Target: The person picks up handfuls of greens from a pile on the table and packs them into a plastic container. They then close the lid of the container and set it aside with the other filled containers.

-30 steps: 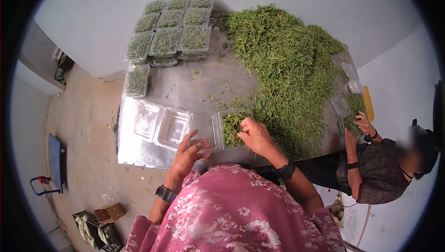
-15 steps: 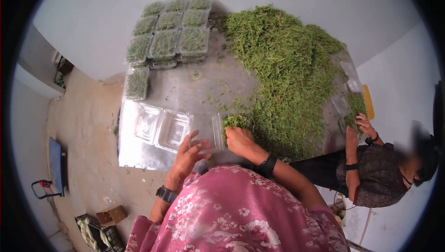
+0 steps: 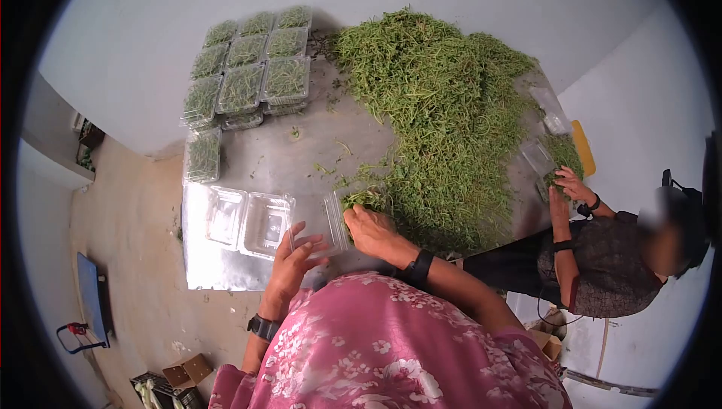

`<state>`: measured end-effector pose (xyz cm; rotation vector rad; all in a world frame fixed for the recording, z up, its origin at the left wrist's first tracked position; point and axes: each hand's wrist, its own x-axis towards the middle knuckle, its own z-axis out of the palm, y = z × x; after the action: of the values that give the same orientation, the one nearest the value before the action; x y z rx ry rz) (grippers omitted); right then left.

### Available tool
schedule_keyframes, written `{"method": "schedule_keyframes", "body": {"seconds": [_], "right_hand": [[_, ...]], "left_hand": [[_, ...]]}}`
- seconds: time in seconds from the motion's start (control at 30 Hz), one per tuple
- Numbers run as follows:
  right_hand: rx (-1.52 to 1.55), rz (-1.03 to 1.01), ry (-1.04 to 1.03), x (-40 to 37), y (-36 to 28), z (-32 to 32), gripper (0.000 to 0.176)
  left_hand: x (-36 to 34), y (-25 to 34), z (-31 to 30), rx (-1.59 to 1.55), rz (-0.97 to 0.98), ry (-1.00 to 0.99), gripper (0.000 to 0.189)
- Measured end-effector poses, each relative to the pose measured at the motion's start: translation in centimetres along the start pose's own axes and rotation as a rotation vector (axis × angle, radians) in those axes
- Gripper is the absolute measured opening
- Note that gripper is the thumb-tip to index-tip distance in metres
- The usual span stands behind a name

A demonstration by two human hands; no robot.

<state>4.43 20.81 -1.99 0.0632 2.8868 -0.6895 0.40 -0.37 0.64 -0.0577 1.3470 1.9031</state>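
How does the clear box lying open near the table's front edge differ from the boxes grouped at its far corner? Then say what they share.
The open box has its lid laid flat; the grouped boxes are shut. The open box is empty; the grouped boxes hold greens. The open box lies singly; the grouped boxes sit in rows, some stacked. Both are clear plastic on one metal table.
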Motion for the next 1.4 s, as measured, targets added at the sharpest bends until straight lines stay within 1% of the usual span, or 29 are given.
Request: {"method": "schedule_keyframes", "body": {"seconds": [0.07,0.17,0.27,0.33,0.4,0.43,0.47,0.5,0.57,0.67,0.77,0.87,0.97,1.0,1.1,1.23,1.33,1.4], "right_hand": [[0.013,-0.009,-0.040,0.0,0.4,0.1,0.021],[0.250,-0.112,0.039,-1.1,1.0,-1.4,0.019],[0.342,-0.125,0.218,-2.3,2.9,-3.3,0.016],[0.345,0.000,0.288,-3.6,4.7,-5.4,0.009],[0.280,0.104,0.413,-5.2,7.7,-6.5,0.012],[0.239,0.163,0.426,-6.2,10.0,-6.5,0.014],[0.104,0.279,0.384,-7.3,12.0,-6.6,0.020],[0.033,0.438,0.323,-8.2,13.3,-6.6,0.032],[-0.123,0.583,0.343,-9.7,16.6,-5.2,0.043],[-0.130,0.602,0.322,-10.9,17.1,-5.7,0.045],[-0.079,0.510,0.369,-11.4,18.4,-4.7,0.036],[0.036,0.381,0.501,-11.5,20.5,-4.6,0.022],[0.371,0.465,0.596,-11.5,22.6,-5.6,0.017],[0.415,0.451,0.700,-11.6,23.5,-5.8,0.018],[0.689,0.670,0.750,-11.5,21.4,-9.3,0.011],[0.684,0.856,0.675,-11.8,23.8,-9.0,0.017],[0.537,0.979,0.366,-11.7,25.1,-9.1,0.031],[0.305,0.986,0.420,-10.9,25.0,-8.1,0.038]], "left_hand": [[-0.1,0.0,0.0,0.026,0.007,0.007,0.051],[-0.2,-0.1,0.0,0.040,0.013,0.017,0.052],[-0.3,-0.2,-0.1,0.002,0.005,0.022,0.052],[-0.3,-0.3,-0.3,-0.012,0.006,0.022,0.053],[-0.3,-0.3,-0.3,-0.008,0.008,0.028,0.053],[-0.4,-0.3,-0.2,-0.005,0.008,0.032,0.053],[-0.4,-0.2,-0.2,0.010,0.010,0.036,0.053],[-0.4,-0.2,-0.1,0.025,0.012,0.040,0.053],[-0.3,-0.1,0.1,0.040,0.012,0.041,0.053],[-0.3,0.0,0.1,0.045,0.007,0.041,0.053],[-0.2,-0.2,0.0,0.054,0.009,0.048,0.053],[-0.2,-0.4,-0.1,0.043,0.011,0.047,0.054],[-0.2,-0.4,-0.1,0.037,0.017,0.044,0.055],[-0.3,-0.3,0.0,0.036,0.017,0.048,0.055],[-0.4,-0.1,0.3,0.030,0.013,0.052,0.055],[-0.4,0.0,0.3,0.018,0.012,0.049,0.056],[-0.3,-0.2,0.1,0.019,0.014,0.052,0.056],[-0.3,-0.3,0.1,0.019,0.015,0.054,0.055]]}}
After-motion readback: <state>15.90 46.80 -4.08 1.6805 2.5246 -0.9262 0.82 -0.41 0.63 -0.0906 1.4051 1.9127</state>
